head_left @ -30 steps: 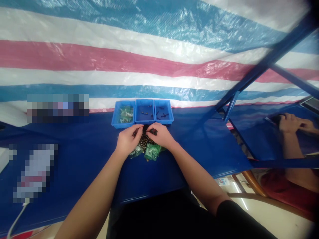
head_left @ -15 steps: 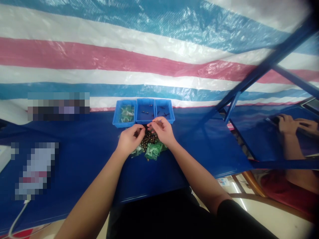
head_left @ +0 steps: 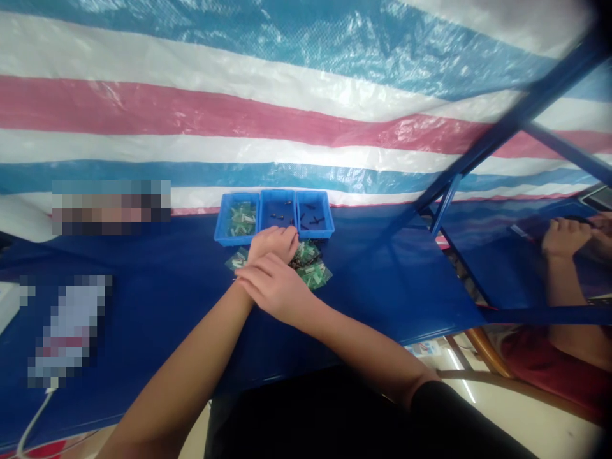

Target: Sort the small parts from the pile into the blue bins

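Observation:
My right hand (head_left: pixel 280 288) lies across my left wrist, its fingers stretched out over it. Beyond it, my left hand (head_left: pixel 275 243) is curled in front of the middle blue bin (head_left: pixel 277 199); its fingertips are hidden, so what they hold, if anything, does not show. Beside and under the hands are clear packets with green and white contents (head_left: pixel 314 275) and some small dark pieces (head_left: pixel 300 260), mostly covered. The left bin (head_left: pixel 220 223) contains similar packets. A few small brass-and-black pieces lie in the middle bin, and black ones in the right bin (head_left: pixel 329 220).
Around the bins spreads a blue tabletop (head_left: pixel 377 274), with a striped plastic sheet (head_left: pixel 287 115) behind. A blue metal frame (head_left: pixel 478 159) stands on the right; past it are a co-worker's hands (head_left: pixel 567 237). A white cable (head_left: pixel 36 411) runs off the left side from a blurred-out object.
My right hand has come down and left, away from the pile, onto my left wrist. My left hand has shifted right and slightly up. Packets at the pile's right are more exposed.

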A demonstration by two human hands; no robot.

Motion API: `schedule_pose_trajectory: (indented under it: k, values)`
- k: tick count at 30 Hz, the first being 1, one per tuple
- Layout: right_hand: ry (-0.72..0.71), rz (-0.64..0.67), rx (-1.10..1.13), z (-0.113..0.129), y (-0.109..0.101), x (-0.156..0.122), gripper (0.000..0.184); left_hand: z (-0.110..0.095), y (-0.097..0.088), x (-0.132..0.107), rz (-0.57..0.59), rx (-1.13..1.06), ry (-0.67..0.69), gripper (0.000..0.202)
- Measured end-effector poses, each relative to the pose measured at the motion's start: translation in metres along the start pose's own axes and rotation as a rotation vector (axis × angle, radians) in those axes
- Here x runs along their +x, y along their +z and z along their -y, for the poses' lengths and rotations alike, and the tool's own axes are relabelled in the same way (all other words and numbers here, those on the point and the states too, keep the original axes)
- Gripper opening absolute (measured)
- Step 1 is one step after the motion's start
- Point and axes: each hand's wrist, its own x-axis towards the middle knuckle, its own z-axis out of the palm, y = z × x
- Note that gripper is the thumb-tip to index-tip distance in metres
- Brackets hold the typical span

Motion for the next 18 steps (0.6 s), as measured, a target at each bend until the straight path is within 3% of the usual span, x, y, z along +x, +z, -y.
schedule_pose_trajectory:
  k: [4, 7, 14, 18]
  values:
    - [-0.176, 0.115, -0.001, 0.011, 0.009, -0.005, 0.024, -0.014, 0.004, 0.012, -0.04, -0.011, 0.142, 0.03]
    - [-0.218, 0.153, -0.003, 0.021, 0.012, -0.007, 0.017, -0.017, 0.009, 0.016, -0.067, -0.029, 0.206, 0.03]
    - [-0.303, 0.208, -0.083, 0.022, 0.008, -0.004, 0.015, -0.02, 0.019, 0.019, -0.15, -0.007, 0.237, 0.027]
    - [-0.333, 0.197, -0.155, 0.025, 0.004, -0.006, 0.017, -0.02, 0.021, 0.016, -0.131, -0.055, 0.209, 0.028]
